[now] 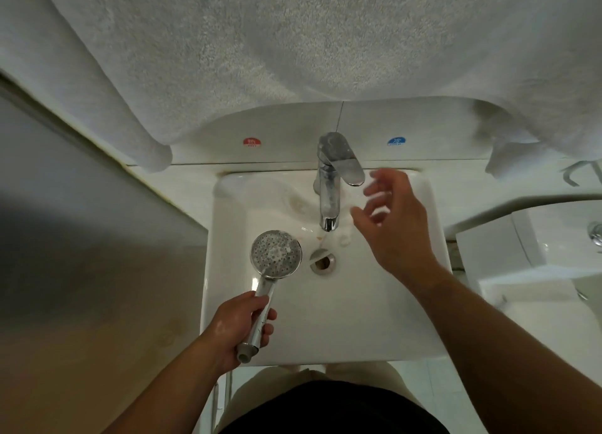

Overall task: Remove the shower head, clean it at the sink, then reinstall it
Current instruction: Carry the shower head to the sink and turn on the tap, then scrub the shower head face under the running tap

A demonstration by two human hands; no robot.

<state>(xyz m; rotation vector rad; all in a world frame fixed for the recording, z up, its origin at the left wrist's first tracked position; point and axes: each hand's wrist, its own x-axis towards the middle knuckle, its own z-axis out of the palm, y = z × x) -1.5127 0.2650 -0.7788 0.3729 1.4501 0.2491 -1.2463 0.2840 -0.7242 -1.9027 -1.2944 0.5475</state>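
A chrome shower head [276, 254] with a round spray face turned up hangs over the white sink [374, 319], left of the drain [322, 261]. My left hand [239, 327] grips its handle near the lower end, with no hose attached. My right hand [395, 228] hovers with fingers spread just right of the chrome faucet [330, 192], close to its lever [347, 164] and holding nothing. No water runs from the spout.
White towels [260, 59] hang above the sink and cover the top of the view. Red hot [251, 142] and blue cold [396, 141] stickers sit on the ledge behind the faucet. A grey wall [81, 238] stands at left, a white tub edge [537, 231] at right.
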